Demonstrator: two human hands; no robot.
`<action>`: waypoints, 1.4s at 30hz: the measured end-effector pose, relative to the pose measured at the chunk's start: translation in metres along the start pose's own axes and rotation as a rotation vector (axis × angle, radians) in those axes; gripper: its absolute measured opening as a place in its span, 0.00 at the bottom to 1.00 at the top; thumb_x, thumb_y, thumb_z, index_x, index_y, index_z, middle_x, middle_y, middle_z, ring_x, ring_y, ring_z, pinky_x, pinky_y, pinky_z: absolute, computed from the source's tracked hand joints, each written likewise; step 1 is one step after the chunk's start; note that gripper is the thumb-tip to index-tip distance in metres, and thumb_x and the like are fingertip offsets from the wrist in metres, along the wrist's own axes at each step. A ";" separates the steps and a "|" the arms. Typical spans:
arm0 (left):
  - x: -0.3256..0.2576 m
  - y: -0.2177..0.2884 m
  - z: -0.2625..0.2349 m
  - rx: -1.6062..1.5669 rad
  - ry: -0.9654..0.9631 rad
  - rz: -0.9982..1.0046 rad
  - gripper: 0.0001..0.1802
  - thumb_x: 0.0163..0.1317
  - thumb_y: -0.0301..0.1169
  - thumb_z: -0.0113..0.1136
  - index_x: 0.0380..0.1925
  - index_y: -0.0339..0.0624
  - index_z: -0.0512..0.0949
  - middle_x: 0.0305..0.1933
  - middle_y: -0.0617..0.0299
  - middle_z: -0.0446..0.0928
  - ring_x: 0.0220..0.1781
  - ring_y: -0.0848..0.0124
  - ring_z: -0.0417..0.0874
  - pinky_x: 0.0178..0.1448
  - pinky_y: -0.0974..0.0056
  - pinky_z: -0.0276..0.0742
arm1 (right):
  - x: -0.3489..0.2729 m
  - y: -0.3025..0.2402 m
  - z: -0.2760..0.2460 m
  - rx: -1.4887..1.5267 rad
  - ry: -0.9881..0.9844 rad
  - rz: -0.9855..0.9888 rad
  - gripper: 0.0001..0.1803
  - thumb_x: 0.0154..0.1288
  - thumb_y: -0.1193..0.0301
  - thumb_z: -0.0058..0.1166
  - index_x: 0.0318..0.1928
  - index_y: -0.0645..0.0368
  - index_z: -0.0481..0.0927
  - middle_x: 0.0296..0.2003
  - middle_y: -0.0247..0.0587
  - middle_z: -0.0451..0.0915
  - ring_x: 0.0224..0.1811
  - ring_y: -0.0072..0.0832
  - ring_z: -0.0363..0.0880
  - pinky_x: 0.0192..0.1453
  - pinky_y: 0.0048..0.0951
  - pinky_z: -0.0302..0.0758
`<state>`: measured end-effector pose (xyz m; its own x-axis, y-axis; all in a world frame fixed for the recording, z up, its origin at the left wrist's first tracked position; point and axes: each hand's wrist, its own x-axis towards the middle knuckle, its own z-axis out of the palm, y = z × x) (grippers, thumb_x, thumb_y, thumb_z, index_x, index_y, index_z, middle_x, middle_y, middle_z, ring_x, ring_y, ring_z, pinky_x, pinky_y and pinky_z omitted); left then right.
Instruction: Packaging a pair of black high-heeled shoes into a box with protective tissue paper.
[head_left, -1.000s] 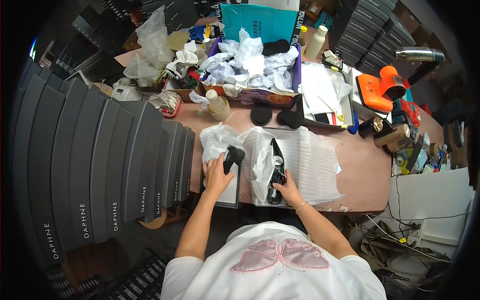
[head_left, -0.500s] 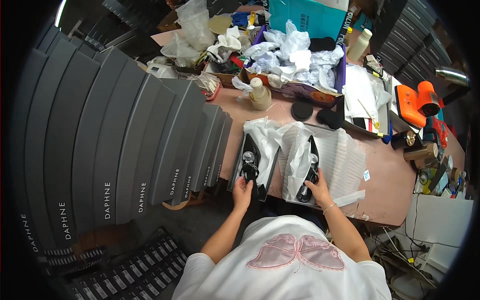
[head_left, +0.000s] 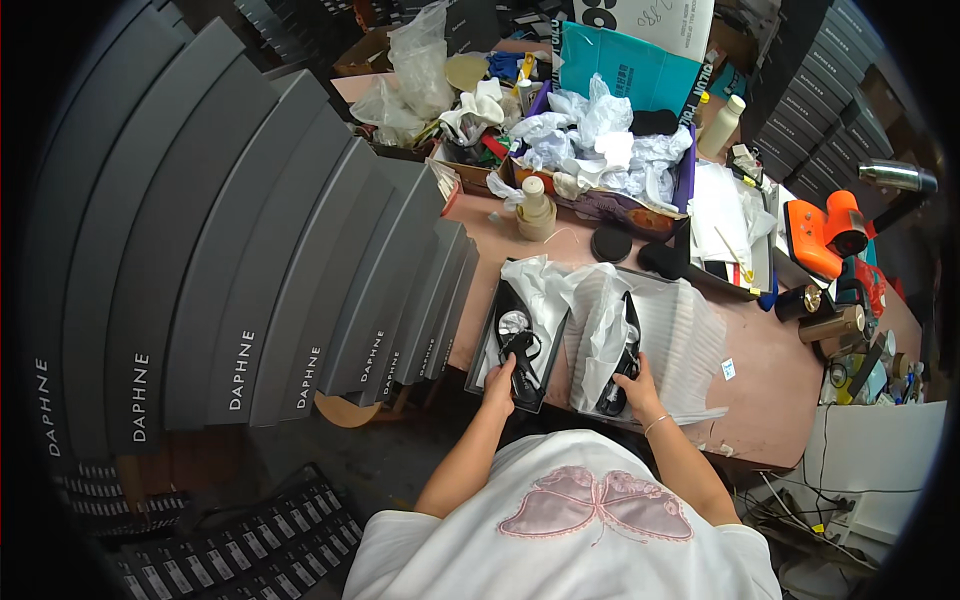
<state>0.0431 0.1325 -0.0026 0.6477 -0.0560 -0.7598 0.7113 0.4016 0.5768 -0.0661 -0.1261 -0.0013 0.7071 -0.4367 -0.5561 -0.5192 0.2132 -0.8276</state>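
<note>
A pair of black shoes with pale round stuffing inside lies in front of me. The left shoe (head_left: 524, 366) rests in an open dark shoebox (head_left: 557, 358) lined with white tissue paper (head_left: 542, 292). My left hand (head_left: 499, 388) is closed on its near end, thumb on top. The right shoe (head_left: 624, 362) lies on more white paper beside the box, over a ribbed translucent sheet (head_left: 690, 345). My right hand (head_left: 641, 390) grips this shoe from its right side. The fingers beneath both shoes are partly hidden.
Tall stacks of dark grey shoeboxes (head_left: 210, 270) crowd the left. Behind the shoes stand a cream bottle (head_left: 536, 212), a round black lid (head_left: 611, 244) and a purple-edged box of crumpled paper (head_left: 690, 165). An orange tool (head_left: 812, 238) and brown cylinders (head_left: 832, 324) lie at right.
The view has shifted, so the table and boxes appear lower and the stacks larger. Both hands keep their hold. The left shoe is turned slightly, with more of its straps showing.
</note>
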 end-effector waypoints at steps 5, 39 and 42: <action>0.014 0.003 -0.019 0.214 -0.041 0.217 0.13 0.65 0.36 0.58 0.42 0.38 0.75 0.34 0.66 0.77 0.33 0.77 0.76 0.38 0.70 0.72 | -0.017 -0.021 0.000 0.112 0.030 0.004 0.43 0.53 0.83 0.51 0.70 0.61 0.51 0.50 0.46 0.72 0.45 0.30 0.74 0.51 0.28 0.73; -0.183 -0.062 0.126 -0.160 -0.673 -0.471 0.31 0.64 0.46 0.57 0.61 0.39 0.66 0.30 0.67 0.65 0.33 0.77 0.69 0.37 0.73 0.69 | -0.135 -0.090 -0.087 1.027 -0.420 0.182 0.15 0.63 0.72 0.44 0.49 0.63 0.68 0.40 0.42 0.75 0.29 0.25 0.74 0.45 0.33 0.76; -0.186 -0.071 0.141 -0.149 -0.675 -0.474 0.32 0.62 0.47 0.58 0.61 0.39 0.67 0.29 0.67 0.65 0.33 0.77 0.69 0.37 0.73 0.69 | -0.134 -0.091 -0.103 1.056 -0.408 0.160 0.15 0.62 0.72 0.44 0.49 0.62 0.68 0.41 0.42 0.74 0.29 0.25 0.74 0.45 0.33 0.76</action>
<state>-0.0895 -0.0142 0.1402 0.3467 -0.7659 -0.5414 0.9368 0.3112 0.1595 -0.1625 -0.1769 0.1562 0.8723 -0.0634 -0.4848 -0.0912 0.9531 -0.2887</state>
